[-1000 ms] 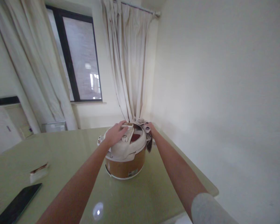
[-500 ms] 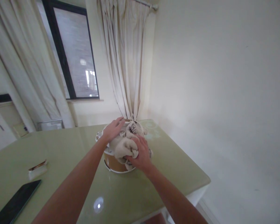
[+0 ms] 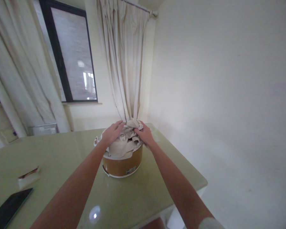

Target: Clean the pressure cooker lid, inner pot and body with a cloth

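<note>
A round brown container (image 3: 119,166) with a white rim at its base stands on the green tabletop. Crumpled beige cloth (image 3: 120,148) with dark printed marks covers its top and hangs a little over the near side. My left hand (image 3: 113,132) lies on the cloth at the left, its fingers pointing to the far side. At the far right of the bundle, my right hand (image 3: 145,133) is closed on a fold of the cloth, thumb toward the middle. The inside of the container is hidden by the cloth.
On the left of the table (image 3: 62,159) lie a dark flat tablet-like object (image 3: 10,206) and a small whitish packet (image 3: 28,178) with a brown edge. Behind the table are curtains (image 3: 126,63) and a window (image 3: 73,54). A bare wall (image 3: 216,95) runs along the right.
My right hand has moved the bunched cloth from the near right side up to the far right top, uncovering the container's front. My left hand stays on the cloth at the left.
</note>
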`<state>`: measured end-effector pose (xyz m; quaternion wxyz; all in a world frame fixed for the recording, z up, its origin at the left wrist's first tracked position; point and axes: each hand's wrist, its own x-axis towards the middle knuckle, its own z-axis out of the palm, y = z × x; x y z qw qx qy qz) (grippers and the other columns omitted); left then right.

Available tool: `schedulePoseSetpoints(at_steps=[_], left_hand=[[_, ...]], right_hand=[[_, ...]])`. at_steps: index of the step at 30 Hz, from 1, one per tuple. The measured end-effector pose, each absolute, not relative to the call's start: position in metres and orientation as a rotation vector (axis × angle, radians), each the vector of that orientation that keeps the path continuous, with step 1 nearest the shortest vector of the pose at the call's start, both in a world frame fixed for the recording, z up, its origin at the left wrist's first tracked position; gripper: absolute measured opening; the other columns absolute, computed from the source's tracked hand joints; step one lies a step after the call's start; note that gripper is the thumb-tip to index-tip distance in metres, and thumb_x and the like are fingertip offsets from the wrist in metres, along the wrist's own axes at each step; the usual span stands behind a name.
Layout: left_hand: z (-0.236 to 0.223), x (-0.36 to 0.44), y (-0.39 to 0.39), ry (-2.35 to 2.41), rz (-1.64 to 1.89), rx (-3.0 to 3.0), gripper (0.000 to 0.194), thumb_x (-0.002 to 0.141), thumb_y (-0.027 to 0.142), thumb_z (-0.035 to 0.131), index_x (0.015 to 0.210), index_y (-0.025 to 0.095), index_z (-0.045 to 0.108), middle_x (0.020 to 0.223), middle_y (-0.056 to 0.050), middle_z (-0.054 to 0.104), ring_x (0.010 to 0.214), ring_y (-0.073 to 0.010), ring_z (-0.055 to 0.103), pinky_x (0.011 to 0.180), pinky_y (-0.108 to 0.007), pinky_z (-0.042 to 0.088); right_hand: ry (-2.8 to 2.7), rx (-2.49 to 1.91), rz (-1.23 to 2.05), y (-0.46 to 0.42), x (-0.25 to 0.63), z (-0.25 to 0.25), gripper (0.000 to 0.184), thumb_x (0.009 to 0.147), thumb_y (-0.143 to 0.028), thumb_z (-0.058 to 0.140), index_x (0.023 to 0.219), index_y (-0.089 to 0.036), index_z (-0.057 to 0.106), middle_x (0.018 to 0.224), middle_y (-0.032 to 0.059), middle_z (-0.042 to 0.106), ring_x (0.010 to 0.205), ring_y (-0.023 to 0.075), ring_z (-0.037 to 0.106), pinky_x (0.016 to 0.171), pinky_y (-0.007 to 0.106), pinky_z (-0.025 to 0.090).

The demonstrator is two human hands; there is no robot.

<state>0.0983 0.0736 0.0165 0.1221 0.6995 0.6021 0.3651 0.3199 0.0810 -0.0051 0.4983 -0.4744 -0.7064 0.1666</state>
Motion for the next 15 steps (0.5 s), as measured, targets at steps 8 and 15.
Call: schedulePoseSetpoints(at_steps=[8, 15], left_hand=[[0.018, 0.098, 0.072, 1.715, 1.070, 2.061, 0.065, 0.103, 0.063, 0.030, 0.150, 0.030, 0.060, 0.155, -0.006, 0.063, 0.147, -0.0278, 0.054, 0.126, -0.043, 0.036], [0.017, 0.098, 0.072, 1.740, 1.082, 2.037, 0.063, 0.103, 0.064, 0.032, 0.149, 0.031, 0.060, 0.154, -0.006, 0.064, 0.145, -0.0281, 0.056, 0.125, -0.044, 0.038]], right_hand=[[-1.722, -0.981, 0.272, 0.033, 0.322, -0.035, 0.045, 0.083, -0.034, 0.068, 0.127, -0.026, 0.072, 0.122, 0.0068, 0.077, 0.114, 0.0282, 0.069, 0.105, 0.043, 0.052], [-1.647, -1.326, 0.557, 0.117, 0.315, 0.023, 0.027, 0.084, -0.029, 0.070, 0.108, -0.020, 0.077, 0.106, 0.0099, 0.081, 0.101, 0.0270, 0.073, 0.094, 0.039, 0.054]])
